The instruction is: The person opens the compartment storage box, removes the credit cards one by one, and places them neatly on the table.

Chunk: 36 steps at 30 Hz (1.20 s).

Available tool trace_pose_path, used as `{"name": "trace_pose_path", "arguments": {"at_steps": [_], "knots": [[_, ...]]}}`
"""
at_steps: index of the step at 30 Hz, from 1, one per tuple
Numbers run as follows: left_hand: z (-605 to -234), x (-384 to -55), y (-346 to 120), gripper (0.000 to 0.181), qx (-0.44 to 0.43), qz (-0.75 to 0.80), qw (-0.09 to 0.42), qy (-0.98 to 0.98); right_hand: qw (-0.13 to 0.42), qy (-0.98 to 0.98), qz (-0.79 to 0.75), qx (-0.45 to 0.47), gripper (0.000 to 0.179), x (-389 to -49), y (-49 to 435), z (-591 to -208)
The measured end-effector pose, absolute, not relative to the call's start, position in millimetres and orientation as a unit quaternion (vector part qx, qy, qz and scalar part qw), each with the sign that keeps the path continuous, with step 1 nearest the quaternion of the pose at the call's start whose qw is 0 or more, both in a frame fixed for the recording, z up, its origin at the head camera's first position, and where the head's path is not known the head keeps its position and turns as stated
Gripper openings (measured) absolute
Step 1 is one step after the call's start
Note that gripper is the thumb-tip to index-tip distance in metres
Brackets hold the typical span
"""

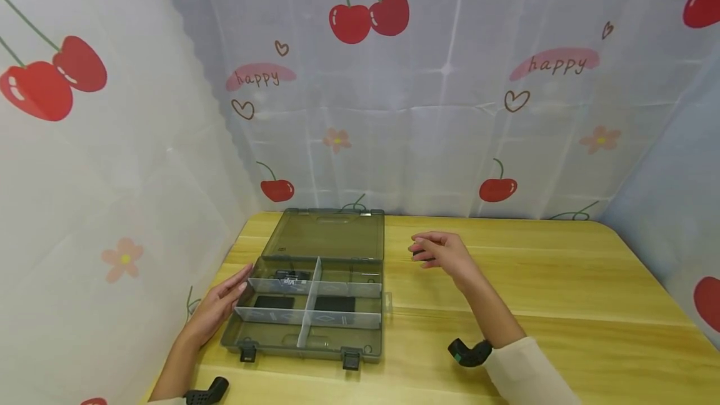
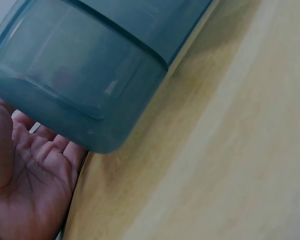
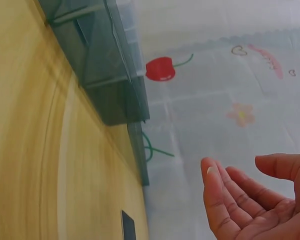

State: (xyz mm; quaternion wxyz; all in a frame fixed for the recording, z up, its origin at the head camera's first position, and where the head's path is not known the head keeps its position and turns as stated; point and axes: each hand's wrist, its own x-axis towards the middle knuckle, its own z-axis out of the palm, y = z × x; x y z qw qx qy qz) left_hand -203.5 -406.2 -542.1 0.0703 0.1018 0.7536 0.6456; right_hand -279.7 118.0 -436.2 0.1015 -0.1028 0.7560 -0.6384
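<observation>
A translucent grey-green compartment box (image 1: 343,353) lies on the table with its lid (image 1: 323,236) folded back. Fairly straight fingers of my left hand (image 1: 216,305) touch the box's left side; in the left wrist view the palm shows beside the box wall (image 2: 65,75). Dark flat pieces lie in the two middle compartments, and a black item with white lettering (image 1: 289,276) sits in the back left one. To the right of the box, my right hand (image 1: 444,254) hovers with thumb and fingers apart, holding nothing. A small flat black object (image 3: 128,226) lies on the table near it.
The yellow wood-grain table (image 1: 540,286) extends to the right of the box. Cherry-printed white cloth (image 1: 388,161) hangs behind it and at both sides. Two latches (image 1: 351,360) stick out at the box's front edge.
</observation>
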Motion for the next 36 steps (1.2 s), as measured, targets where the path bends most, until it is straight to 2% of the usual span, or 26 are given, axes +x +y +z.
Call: {"name": "trace_pose_path", "arguments": {"at_steps": [13,24,36], "knots": [[-542.1,-205.1,-405.9,0.056,0.084,0.644,0.073,0.757,0.158,0.738,-0.641,-0.136,0.036,-265.8,90.1,-437.8],[-540.0,-203.5,-405.8,0.058,0.072,0.647,0.077,0.756,0.188,0.732,-0.63,-0.177,0.041,-254.7,74.5,-441.3],[-541.6,-204.2,-406.5,0.058,0.075,0.64,0.081,0.76,0.242,0.713,-0.63,-0.19,0.032,-248.7,52.4,-444.3]]}}
